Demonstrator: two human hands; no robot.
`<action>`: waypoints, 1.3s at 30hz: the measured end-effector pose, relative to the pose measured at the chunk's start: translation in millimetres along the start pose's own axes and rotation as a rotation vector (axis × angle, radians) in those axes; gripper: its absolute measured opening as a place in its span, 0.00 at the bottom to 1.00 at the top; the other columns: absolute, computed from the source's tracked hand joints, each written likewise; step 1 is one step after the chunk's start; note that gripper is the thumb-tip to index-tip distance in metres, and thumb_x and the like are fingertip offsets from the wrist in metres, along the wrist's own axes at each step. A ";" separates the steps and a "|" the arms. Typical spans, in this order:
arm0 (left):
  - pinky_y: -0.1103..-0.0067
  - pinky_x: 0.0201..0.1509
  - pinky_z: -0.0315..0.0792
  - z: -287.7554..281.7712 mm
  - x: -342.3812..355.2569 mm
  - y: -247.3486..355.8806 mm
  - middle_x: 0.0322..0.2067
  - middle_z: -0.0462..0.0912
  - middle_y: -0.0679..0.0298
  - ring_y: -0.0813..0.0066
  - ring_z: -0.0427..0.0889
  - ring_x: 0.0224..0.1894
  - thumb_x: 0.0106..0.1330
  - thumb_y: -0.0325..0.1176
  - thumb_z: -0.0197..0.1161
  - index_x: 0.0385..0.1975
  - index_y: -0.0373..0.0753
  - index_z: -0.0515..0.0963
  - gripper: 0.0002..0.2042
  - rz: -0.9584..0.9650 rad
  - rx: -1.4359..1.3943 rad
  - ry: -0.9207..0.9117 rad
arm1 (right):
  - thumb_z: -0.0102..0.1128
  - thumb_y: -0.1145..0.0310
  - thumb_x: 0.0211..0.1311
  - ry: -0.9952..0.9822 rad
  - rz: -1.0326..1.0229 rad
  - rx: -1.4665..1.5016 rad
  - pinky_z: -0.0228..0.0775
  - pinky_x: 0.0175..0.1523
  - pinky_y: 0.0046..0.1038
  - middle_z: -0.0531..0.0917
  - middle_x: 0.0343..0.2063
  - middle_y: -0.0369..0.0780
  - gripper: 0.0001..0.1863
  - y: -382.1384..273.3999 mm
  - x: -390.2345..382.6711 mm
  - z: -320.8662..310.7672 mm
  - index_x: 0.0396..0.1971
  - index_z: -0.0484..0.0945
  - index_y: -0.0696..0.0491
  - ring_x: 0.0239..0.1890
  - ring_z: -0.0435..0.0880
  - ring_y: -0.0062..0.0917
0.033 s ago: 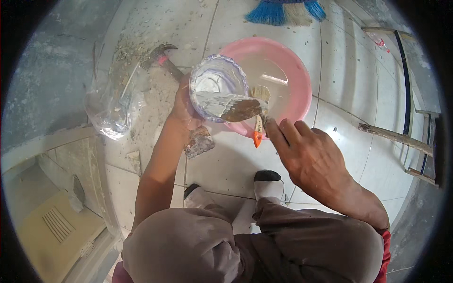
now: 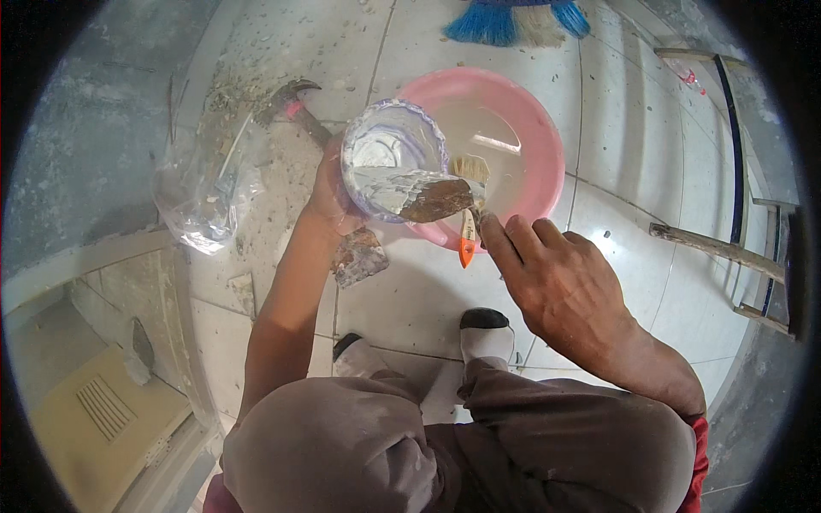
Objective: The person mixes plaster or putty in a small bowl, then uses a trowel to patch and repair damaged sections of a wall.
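Observation:
My left hand (image 2: pixel 332 192) is wrapped round a clear plastic tub (image 2: pixel 438 141) with a purple-tinted, smeared rim, tilted so white paste (image 2: pixel 376 152) shows inside. My right hand (image 2: pixel 569 286) grips a putty knife, its handle mostly hidden by my fingers. The knife's blade (image 2: pixel 438 198), rust-brown near the handle and white with paste toward the tip, lies across the tub's mouth. A paintbrush (image 2: pixel 468 235) with pale bristles and an orange handle end leans on the near rim of a pink basin (image 2: pixel 543 128). Just below my left wrist is a stained flat piece (image 2: pixel 361 256).
A claw hammer (image 2: pixel 295 107) lies beyond my left hand, beside rubble and a clear plastic bag (image 2: pixel 209 205). Blue and beige broom bristles (image 2: pixel 517 24) show at the top. A wooden frame (image 2: pixel 718 248) stands right. My feet (image 2: pixel 486 333) are close below the basin.

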State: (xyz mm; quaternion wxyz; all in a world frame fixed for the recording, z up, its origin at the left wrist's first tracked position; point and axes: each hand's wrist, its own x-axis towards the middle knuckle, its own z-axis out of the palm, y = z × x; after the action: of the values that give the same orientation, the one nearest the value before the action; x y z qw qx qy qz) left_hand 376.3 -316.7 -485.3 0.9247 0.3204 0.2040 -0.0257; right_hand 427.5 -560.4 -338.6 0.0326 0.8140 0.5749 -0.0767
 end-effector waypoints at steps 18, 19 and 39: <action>0.65 0.57 0.71 -15.0 1.9 8.3 0.52 0.75 0.56 0.62 0.76 0.53 0.67 0.51 0.45 0.56 0.36 0.67 0.27 -0.094 -0.228 -0.203 | 0.53 0.71 0.54 0.001 0.003 -0.118 0.73 0.32 0.22 0.73 0.32 0.37 0.18 12.3 -7.4 5.4 0.47 0.72 0.56 0.32 0.75 0.21; 0.65 0.57 0.71 -13.4 1.2 10.1 0.52 0.75 0.56 0.62 0.76 0.53 0.67 0.51 0.45 0.56 0.36 0.67 0.27 -0.092 -0.228 -0.200 | 0.53 0.71 0.55 0.000 0.016 -0.132 0.73 0.32 0.22 0.73 0.32 0.36 0.19 14.4 -8.2 3.6 0.48 0.72 0.55 0.32 0.75 0.21; 0.70 0.56 0.72 -24.0 5.8 6.5 0.50 0.76 0.59 0.67 0.76 0.52 0.66 0.52 0.48 0.55 0.37 0.69 0.27 -0.090 -0.066 -0.128 | 0.56 0.73 0.51 0.132 0.114 -0.046 0.74 0.31 0.26 0.72 0.33 0.36 0.25 22.5 -1.5 21.9 0.53 0.70 0.55 0.32 0.75 0.22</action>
State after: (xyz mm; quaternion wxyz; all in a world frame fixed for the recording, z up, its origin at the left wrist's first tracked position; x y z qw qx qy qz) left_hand 374.1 -296.5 -500.9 0.9437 0.2781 0.1596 -0.0811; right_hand 446.3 -572.4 -360.8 0.0174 0.8478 0.5300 -0.0076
